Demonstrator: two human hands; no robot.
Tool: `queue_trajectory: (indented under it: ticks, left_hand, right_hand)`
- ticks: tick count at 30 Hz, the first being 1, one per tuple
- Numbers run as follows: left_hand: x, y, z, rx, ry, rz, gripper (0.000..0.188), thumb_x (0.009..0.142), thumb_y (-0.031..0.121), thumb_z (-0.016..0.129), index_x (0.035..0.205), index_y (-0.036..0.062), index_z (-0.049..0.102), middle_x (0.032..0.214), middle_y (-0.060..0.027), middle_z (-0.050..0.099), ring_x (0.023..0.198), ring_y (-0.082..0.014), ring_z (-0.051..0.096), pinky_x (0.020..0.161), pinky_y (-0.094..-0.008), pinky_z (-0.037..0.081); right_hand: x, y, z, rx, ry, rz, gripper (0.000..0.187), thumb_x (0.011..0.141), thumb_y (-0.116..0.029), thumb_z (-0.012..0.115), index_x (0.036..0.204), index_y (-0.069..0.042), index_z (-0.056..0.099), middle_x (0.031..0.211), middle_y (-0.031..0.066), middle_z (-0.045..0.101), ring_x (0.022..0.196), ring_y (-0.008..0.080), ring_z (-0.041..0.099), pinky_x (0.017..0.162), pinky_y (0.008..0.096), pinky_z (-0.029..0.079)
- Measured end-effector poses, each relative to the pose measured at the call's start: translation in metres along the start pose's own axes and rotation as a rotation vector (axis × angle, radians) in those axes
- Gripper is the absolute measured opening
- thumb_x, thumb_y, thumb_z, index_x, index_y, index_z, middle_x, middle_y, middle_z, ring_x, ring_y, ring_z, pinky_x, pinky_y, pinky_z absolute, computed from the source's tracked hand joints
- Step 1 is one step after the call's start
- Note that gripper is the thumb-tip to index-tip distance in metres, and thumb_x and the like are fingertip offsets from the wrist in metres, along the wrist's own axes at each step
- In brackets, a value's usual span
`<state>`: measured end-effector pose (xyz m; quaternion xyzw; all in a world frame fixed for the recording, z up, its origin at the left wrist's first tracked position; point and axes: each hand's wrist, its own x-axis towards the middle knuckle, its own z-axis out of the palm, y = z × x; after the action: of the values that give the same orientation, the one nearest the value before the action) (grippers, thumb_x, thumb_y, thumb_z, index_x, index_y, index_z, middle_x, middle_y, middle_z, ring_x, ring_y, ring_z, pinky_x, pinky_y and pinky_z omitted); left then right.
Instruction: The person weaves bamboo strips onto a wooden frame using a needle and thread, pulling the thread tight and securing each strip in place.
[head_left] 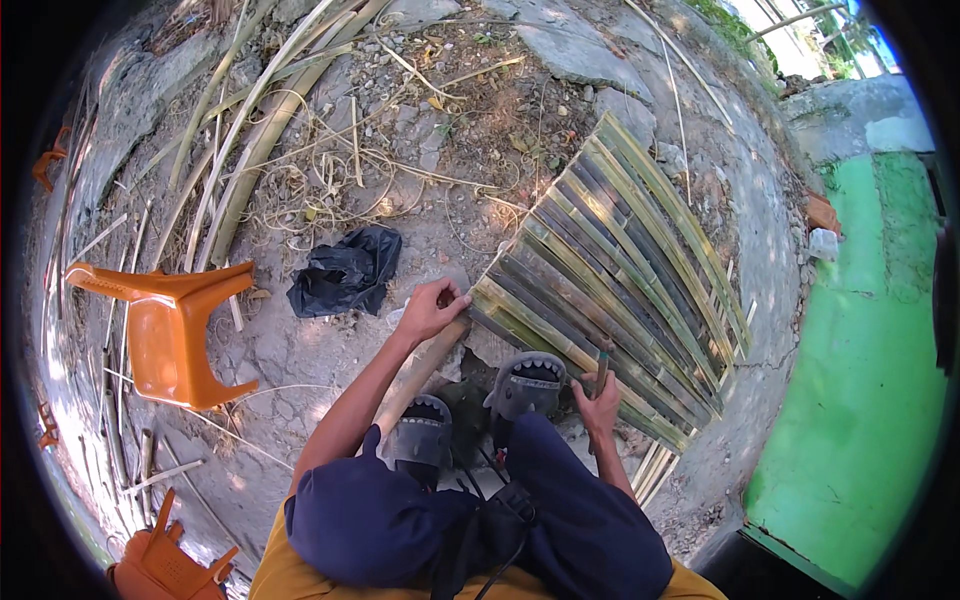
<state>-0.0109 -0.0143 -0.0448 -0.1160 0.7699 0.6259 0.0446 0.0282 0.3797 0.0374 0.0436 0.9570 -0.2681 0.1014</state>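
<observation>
A panel of split bamboo slats (600,262), green, brown and dark, lies fanned out in front of me and to the right. My left hand (432,310) is at the panel's near left corner, thumb and fingers pinched together; anything between the fingertips is too small to make out. A round bamboo pole (428,368) runs beneath that hand toward my feet. My right hand (598,402) is closed around the handle of a hammer (604,360), held upright over the panel's near edge, beside my right shoe. My feet, in grey clog shoes (528,382), stand against the near edge.
A black plastic bag (345,272) lies left of the panel. An orange plastic chair (165,335) is further left, and another orange chair (170,570) at lower left. Long bamboo strips (262,140) and thin shavings litter the rough ground. A green wall (840,360) stands at right.
</observation>
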Motion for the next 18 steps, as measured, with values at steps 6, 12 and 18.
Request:
queue_trajectory:
  ticks: [6,12,18]
  left_hand:
    - [0.003,-0.004,0.0,0.032,-0.071,0.003,0.029,0.098,0.023,0.076,0.08,0.0016,0.066,0.065,0.0031,0.054,0.063,-0.0048,0.045,0.057,-0.028,0.039]
    - [0.001,-0.001,0.009,0.021,0.023,0.011,0.03,0.093,0.023,0.078,0.079,-0.0014,0.066,0.064,-0.0054,0.058,0.06,-0.0116,0.05,0.058,-0.0331,0.043]
    - [-0.002,-0.001,0.007,0.073,0.088,0.002,0.031,0.091,0.023,0.08,0.079,-0.0016,0.065,0.068,-0.0075,0.061,0.061,-0.0135,0.054,0.059,-0.034,0.045]
  right_hand:
    - [-0.036,0.029,0.013,0.072,0.095,0.131,0.036,0.078,-0.02,0.092,0.097,-0.004,0.065,0.085,0.0077,0.073,0.06,0.0206,0.057,0.06,0.0384,0.047]
    - [-0.046,0.024,0.023,0.106,0.233,0.116,0.032,0.085,-0.022,0.088,0.098,-0.003,0.065,0.084,0.008,0.069,0.068,0.0247,0.063,0.068,0.0388,0.051]
    - [-0.043,0.02,0.032,0.155,0.293,0.218,0.041,0.08,-0.025,0.091,0.096,-0.001,0.063,0.089,0.0121,0.065,0.08,0.0317,0.064,0.076,0.0424,0.05]
